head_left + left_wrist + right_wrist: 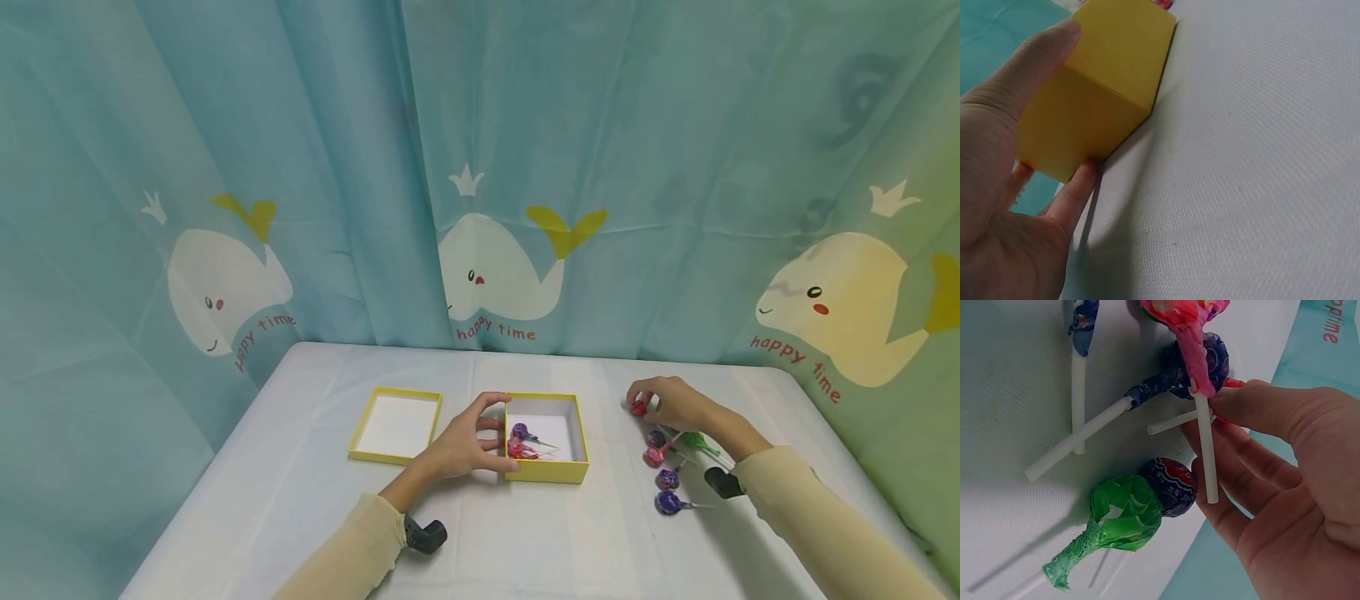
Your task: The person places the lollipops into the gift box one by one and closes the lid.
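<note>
My left hand grips the left end of an open yellow box, its thumb against the front wall and fingers spread along the left side. Inside the box lie a purple lollipop and red-pink lollipops, their sticks pointing right. At the right, my right hand pinches a red lollipop between thumb and fingers, mostly covered by them in the right wrist view. Just below that hand lie a pink lollipop, a green lollipop and a dark blue lollipop.
Left of the box rests a shallow yellow-rimmed lid with a white inside. Two purple lollipops lie nearer the front on the right. White cloth covers the table; a teal whale-print curtain hangs behind it.
</note>
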Motion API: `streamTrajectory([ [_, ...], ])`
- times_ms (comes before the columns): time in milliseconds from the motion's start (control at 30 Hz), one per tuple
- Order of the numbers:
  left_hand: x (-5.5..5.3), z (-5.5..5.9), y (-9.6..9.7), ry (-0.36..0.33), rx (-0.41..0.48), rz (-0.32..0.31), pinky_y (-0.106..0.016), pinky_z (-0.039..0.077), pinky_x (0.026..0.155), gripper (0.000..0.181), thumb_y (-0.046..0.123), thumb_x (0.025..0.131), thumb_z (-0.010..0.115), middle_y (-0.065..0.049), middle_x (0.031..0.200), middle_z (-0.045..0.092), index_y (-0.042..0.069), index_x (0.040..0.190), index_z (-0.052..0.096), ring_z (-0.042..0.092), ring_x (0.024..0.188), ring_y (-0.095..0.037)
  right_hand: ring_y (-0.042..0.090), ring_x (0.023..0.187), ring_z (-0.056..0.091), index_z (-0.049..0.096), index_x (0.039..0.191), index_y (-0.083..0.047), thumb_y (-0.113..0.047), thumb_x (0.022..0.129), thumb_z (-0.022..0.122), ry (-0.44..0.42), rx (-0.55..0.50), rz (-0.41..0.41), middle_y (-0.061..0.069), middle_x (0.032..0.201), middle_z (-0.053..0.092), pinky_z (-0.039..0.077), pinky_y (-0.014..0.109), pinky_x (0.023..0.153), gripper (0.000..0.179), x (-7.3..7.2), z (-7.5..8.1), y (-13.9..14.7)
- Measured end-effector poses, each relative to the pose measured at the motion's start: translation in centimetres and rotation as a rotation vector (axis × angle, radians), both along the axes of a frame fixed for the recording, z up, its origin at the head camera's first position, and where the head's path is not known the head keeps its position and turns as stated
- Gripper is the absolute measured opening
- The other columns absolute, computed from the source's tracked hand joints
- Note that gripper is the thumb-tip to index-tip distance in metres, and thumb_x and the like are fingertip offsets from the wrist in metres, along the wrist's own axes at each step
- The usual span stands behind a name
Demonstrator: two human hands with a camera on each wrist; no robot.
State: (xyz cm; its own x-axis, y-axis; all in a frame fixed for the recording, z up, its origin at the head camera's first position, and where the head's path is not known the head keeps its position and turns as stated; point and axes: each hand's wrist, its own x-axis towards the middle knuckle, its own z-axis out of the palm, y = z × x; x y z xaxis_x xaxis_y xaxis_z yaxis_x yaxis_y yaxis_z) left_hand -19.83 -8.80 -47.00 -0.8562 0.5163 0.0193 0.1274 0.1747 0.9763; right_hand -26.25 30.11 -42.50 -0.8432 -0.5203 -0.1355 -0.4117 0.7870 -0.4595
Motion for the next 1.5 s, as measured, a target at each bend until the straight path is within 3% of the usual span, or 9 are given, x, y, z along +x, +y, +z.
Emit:
streamTrajectory([
  [433,0.0,-0.4,0.2,-0.004,-0.019,0.001,-0.035,0.055,0.101,0.096,0.011,0.077,0.092,-0.020,0.154,0.038,0.012,0.154,0.035,0.056,0.128,-0.031,0.020,0.082,0.063,0.071,0.112,-0.004,0.010,0.085,0.074,0.076,-0.094,0.073,0.006,0.100,0.069,0.057,0.028,0.067,0.030,0.1,0.3,-0.2],
  [633,0.1,-0.5,0.2,-0.010,-0.018,0.009,-0.036,0.056,0.100,0.095,0.010,0.077,0.092,-0.023,0.146,0.045,0.012,0.154,0.036,0.058,0.126,-0.032,0.025,0.073,0.065,0.070,0.110,0.000,0.010,0.089,0.069,0.012,-0.171,0.060,0.013,0.101,0.068,0.059,0.030,0.056,0.023,0.3,1.9,-1.2],
  [767,0.1,-0.4,0.2,-0.004,-0.018,0.011,-0.036,0.055,0.101,0.095,0.011,0.077,0.092,-0.023,0.148,0.044,0.013,0.154,0.035,0.057,0.127,-0.032,0.027,0.076,0.067,0.070,0.104,0.000,0.014,0.090,0.062,-0.039,-0.205,0.034,0.016,0.098,0.068,0.062,0.034,0.060,0.021,0.3,2.4,-1.6],
  [967,0.0,-0.2,0.3,-0.004,-0.023,-0.008,-0.034,0.055,0.101,0.096,0.013,0.077,0.092,-0.022,0.151,0.041,0.013,0.155,0.034,0.057,0.128,-0.030,0.021,0.077,0.064,0.071,0.107,-0.001,0.016,0.090,0.061,-0.115,-0.179,0.021,0.014,0.098,0.069,0.062,0.032,0.059,0.025,0.5,1.6,-1.4],
  [1200,-0.1,0.0,0.1,0.004,-0.020,0.010,-0.036,0.055,0.102,0.095,0.011,0.077,0.091,-0.023,0.146,0.045,0.013,0.154,0.035,0.057,0.129,-0.032,0.020,0.076,0.065,0.071,0.108,-0.003,0.012,0.091,0.066,-0.060,-0.157,0.050,0.014,0.100,0.071,0.062,0.033,0.062,0.023,0.4,1.7,-1.5],
  [1500,0.0,0.0,0.0,-0.005,-0.011,0.009,-0.039,0.054,0.102,0.095,0.011,0.077,0.091,-0.023,0.150,0.042,0.013,0.154,0.036,0.056,0.129,-0.034,0.019,0.081,0.067,0.071,0.110,-0.004,0.007,0.091,0.068,-0.067,-0.124,0.050,0.013,0.101,0.071,0.060,0.028,0.066,0.022,1.0,1.5,-2.1],
])
